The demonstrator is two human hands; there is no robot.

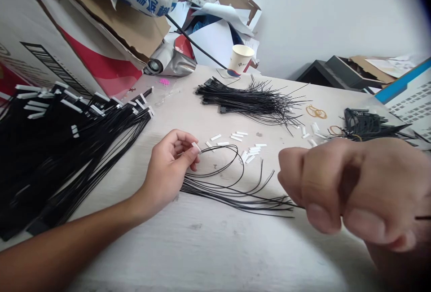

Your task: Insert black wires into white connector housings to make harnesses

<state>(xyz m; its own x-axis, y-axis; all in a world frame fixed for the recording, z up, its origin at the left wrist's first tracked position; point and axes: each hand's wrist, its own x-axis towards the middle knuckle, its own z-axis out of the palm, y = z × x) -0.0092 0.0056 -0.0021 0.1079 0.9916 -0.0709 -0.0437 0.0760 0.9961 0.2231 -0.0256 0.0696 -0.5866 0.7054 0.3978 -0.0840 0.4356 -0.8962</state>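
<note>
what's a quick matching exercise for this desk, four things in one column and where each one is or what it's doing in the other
Things:
1. paper cup
2. amber rubber bands
3. left hand
4. loose white plastic pieces

Places or states:
A. pinching a small white plastic piece
B. lying between the bunch of black wires and the smaller bunch of black wires
C. standing upright near the far edge of the desk
D. lying between the left hand and the right hand

Right pairs: 1-C, 2-B, 3-A, 4-D
</note>
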